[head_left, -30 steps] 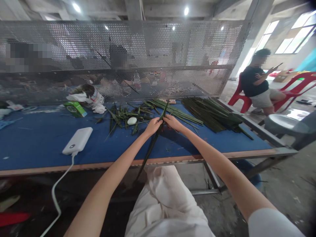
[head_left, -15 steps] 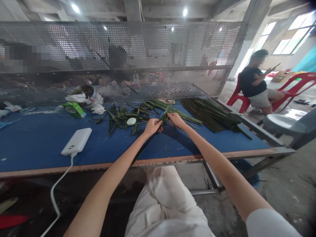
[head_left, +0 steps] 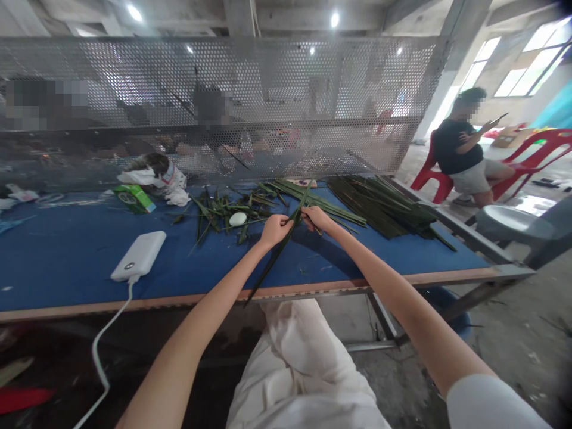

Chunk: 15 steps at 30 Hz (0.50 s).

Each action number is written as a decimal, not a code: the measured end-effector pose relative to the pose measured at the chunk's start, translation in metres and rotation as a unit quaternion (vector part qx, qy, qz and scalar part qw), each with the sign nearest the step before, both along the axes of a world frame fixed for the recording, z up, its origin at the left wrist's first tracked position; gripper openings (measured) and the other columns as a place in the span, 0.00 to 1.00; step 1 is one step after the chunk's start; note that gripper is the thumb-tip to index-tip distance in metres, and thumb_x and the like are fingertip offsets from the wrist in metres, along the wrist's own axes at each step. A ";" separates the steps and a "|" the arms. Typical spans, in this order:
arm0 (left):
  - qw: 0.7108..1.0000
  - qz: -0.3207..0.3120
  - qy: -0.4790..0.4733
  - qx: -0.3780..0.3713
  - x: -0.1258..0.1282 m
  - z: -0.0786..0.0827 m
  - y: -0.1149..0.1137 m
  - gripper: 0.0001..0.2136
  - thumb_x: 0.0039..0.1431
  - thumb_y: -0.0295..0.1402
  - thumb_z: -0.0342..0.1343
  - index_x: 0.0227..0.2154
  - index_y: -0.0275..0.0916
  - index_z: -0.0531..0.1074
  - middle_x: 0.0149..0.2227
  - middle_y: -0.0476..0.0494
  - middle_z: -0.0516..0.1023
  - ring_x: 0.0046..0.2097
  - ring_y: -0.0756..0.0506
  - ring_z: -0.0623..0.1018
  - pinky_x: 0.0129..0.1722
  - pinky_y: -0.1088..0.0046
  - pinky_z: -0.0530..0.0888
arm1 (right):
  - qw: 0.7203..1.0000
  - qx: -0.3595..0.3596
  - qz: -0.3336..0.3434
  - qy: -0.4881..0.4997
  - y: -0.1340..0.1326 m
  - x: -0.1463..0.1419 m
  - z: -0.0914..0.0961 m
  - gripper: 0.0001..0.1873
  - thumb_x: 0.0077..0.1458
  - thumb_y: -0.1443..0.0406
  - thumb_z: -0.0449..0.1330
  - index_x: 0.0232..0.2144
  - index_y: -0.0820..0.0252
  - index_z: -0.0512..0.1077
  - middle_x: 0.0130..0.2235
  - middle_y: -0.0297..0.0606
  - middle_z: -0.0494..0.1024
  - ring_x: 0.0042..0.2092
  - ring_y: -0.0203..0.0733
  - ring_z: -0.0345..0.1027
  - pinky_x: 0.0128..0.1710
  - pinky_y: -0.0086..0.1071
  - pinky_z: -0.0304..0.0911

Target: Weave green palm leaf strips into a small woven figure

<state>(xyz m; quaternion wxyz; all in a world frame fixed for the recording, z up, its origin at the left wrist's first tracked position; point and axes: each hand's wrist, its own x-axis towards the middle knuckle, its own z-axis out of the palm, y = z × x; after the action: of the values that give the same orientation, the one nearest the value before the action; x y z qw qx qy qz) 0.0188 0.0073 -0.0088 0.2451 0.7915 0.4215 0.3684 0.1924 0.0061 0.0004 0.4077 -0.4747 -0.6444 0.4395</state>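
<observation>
Between my hands, over the blue table top, are long green leaf strips [head_left: 277, 253]; one end trails down past the table's front edge. My left hand [head_left: 274, 231] is closed on them, thumb and fingers pinched together. On the other side my right hand [head_left: 316, 219] also grips the leaf strips, its fingers curled. How the strips cross or fold between the fingers is too small to make out. Left of my hands lies a heap of folded leaf pieces [head_left: 210, 213], with a white oval object [head_left: 238, 220] at its front. Loose leaf strips [head_left: 330, 207] lie just behind my right hand.
A bundle of dark green leaves [head_left: 379, 208] covers the table's right part. At left are a white power bank [head_left: 139, 256] with a cable, a green box [head_left: 134, 198] and a crumpled bag [head_left: 172, 182]. A perforated metal screen [head_left: 286, 107] stands behind. A person [head_left: 460, 143] sits at right.
The trailing leaf end has swung out from beside my left forearm towards the right and now shows plainly. My right hand has shifted slightly; my left hand stays nearly in place.
</observation>
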 end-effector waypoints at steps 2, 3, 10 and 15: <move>0.999 0.013 0.031 0.041 0.000 0.000 0.000 0.20 0.55 0.32 0.53 0.13 0.40 0.51 0.13 0.53 0.53 0.19 0.52 0.56 0.23 0.72 0.52 | 1.000 -0.008 -0.001 -0.006 0.000 -0.001 -0.001 0.25 0.64 0.67 0.44 0.14 0.57 0.54 0.08 0.30 0.58 0.12 0.32 0.52 0.15 0.24 0.54; 0.997 0.017 0.045 0.054 0.000 -0.001 0.000 0.20 0.56 0.32 0.52 0.13 0.40 0.50 0.13 0.53 0.52 0.19 0.52 0.54 0.24 0.72 0.52 | 1.000 -0.014 -0.001 -0.016 -0.001 -0.002 -0.002 0.25 0.64 0.67 0.45 0.14 0.57 0.54 0.08 0.30 0.58 0.11 0.32 0.51 0.14 0.24 0.53; 0.995 0.030 0.063 0.070 -0.004 -0.005 0.008 0.20 0.56 0.34 0.51 0.14 0.41 0.50 0.15 0.52 0.51 0.21 0.51 0.54 0.25 0.71 0.52 | 0.996 -0.008 0.026 -0.090 -0.007 -0.014 -0.009 0.27 0.65 0.64 0.45 0.13 0.57 0.56 0.08 0.32 0.59 0.11 0.32 0.50 0.13 0.25 0.49; 0.999 0.008 -0.002 0.033 -0.003 -0.007 0.012 0.19 0.57 0.36 0.52 0.14 0.41 0.54 0.15 0.51 0.57 0.21 0.50 0.60 0.24 0.73 0.56 | 0.994 0.020 0.001 -0.107 -0.001 -0.012 -0.013 0.27 0.66 0.60 0.45 0.14 0.58 0.56 0.09 0.32 0.59 0.13 0.32 0.52 0.16 0.25 0.50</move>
<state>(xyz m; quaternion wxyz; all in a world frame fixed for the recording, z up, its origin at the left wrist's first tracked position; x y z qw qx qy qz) 0.0157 0.0190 -0.0157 0.2167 0.7953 0.4146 0.3856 0.1808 0.0049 -0.0128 0.3455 -0.5103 -0.6934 0.3734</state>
